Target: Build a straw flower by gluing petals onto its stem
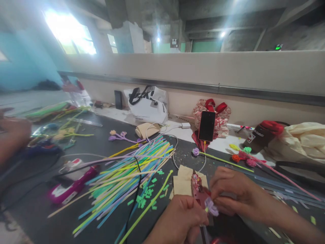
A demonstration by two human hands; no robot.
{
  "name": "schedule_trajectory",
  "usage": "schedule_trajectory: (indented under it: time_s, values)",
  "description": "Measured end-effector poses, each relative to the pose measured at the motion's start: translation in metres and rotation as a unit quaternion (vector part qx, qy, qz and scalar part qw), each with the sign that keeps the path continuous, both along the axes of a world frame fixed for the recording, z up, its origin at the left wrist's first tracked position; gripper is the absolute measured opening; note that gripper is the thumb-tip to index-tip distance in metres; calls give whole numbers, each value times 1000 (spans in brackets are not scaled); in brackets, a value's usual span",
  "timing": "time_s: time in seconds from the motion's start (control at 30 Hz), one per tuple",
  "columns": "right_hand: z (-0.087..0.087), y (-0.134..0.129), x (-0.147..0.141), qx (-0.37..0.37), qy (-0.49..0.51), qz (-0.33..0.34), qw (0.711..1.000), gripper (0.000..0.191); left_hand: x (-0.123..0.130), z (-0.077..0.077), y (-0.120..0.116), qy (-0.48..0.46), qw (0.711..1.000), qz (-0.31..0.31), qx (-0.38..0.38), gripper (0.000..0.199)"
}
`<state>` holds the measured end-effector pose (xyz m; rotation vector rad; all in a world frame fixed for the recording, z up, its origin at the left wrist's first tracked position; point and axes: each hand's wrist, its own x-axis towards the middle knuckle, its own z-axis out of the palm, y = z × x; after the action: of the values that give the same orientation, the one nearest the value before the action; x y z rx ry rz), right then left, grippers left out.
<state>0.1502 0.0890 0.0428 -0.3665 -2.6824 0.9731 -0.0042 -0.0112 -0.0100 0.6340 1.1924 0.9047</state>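
Near the bottom centre, my left hand (181, 217) is closed, its thumb and fingers pinching the light green base of a small purple flower (212, 207). My right hand (228, 193) is just right of the flower, fingers curled together; what it holds, if anything, is hidden. Behind the flower a pink glue gun (198, 188) rests over a beige paper piece (181, 183). Left of my hands lies a big pile of coloured pipe cleaners (129, 176), with short green cut bits (146, 195) beside it and one long yellow-green stem (152, 201).
A magenta tool (73, 186) lies left on the dark table. A phone (207, 126) stands charging before a red patterned bag (223, 118). Finished-looking flowers (248, 159) and a dark bottle (262, 137) are at right. Another person's blurred arm (15, 137) reaches in at left.
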Motion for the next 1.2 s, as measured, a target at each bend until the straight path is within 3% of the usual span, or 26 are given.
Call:
schedule_trajectory:
  time_s: [0.37,0.97,1.13,1.2]
  values:
    - [2,0,-1,43,-9,16,999,13,-3,0,-1,9,1000,-17,-1,8]
    - [4,-2,-1,115,-19,47,992,13,-2,-3,-1,-10,1000,4,27,9]
    - [6,1,3,134,1,38,990,5,-7,-1,0,-21,999,-24,39,18]
    - [9,2,7,127,2,25,992,12,-8,-2,1,-32,998,-15,53,26]
